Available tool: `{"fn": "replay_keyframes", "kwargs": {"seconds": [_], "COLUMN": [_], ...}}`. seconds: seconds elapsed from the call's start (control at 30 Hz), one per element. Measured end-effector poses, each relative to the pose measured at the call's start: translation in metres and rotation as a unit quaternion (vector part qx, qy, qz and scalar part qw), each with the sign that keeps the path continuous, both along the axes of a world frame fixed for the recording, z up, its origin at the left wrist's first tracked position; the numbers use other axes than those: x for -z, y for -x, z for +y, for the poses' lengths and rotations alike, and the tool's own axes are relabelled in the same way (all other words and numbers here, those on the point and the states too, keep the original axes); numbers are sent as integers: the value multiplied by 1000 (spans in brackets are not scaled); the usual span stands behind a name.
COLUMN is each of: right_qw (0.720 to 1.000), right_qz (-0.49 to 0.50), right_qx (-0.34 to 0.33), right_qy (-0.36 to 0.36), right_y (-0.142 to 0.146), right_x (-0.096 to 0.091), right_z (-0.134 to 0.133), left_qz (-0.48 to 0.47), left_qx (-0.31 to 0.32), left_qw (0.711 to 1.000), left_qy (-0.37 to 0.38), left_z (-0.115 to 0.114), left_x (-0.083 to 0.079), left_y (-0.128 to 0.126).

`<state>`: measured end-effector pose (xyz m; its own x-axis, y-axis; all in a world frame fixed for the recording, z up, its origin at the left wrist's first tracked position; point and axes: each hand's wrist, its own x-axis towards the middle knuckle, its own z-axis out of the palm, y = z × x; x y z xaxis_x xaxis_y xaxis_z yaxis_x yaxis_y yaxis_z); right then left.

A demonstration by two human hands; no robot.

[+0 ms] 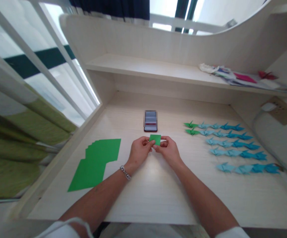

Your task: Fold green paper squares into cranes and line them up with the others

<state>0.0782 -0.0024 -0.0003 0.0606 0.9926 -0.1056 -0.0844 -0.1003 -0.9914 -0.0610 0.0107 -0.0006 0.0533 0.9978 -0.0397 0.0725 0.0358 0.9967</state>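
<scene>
Between my two hands is a small folded square of green paper, held up just above the desk. My left hand pinches its left side, with the thumb across the lower front. On the right edge, my right hand grips it between thumb and curled fingers. Beyond the paper lies a phone with its screen lit. To the left, flat green paper sheets overlap in a fanned stack. At the right stand rows of folded paper cranes, mostly blue, with green cranes at the left ends of the two far rows.
A shelf runs across the back, with papers piled on its right part. A plug with a cable sits in the wall socket at right. White bars and a curtain border the left side.
</scene>
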Motion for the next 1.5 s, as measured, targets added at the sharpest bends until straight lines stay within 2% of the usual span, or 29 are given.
{"fn": "replay_keyframes", "kwargs": {"seconds": [0.13,0.23,0.5,0.6,0.73,0.87,1.03,1.2,1.4,1.5], "right_qw": [1000,1000,993,993,997,998,993,998,998,999], "right_qz": [-27,-6,87,97,57,-9,-23,-2,21,23], "right_qx": [0,-10,-61,-51,-35,-67,-115,-66,-52,-18], "right_qy": [-5,9,46,47,34,16,31,20,23,17], "right_y": [-2,-4,-13,-17,-16,-13,-13,-11,-9,-10], "right_x": [1,-3,-10,-8,-4,-1,0,1,4,4], "right_z": [1,1,2,4,7,5,2,3,4,5], "left_qz": [-34,-66,-66,-76,-72,-61,-50,-44,-67,-94], "left_qx": [27,51,37,30,32,48,38,39,35,63], "left_qw": [999,996,996,995,995,995,998,998,997,992], "left_qy": [13,24,50,60,64,63,27,10,33,57], "left_z": [0,1,5,5,4,2,5,5,3,2], "left_x": [-2,-2,-3,-1,0,1,4,2,-1,-2], "left_y": [0,1,4,5,4,3,7,9,4,3]}}
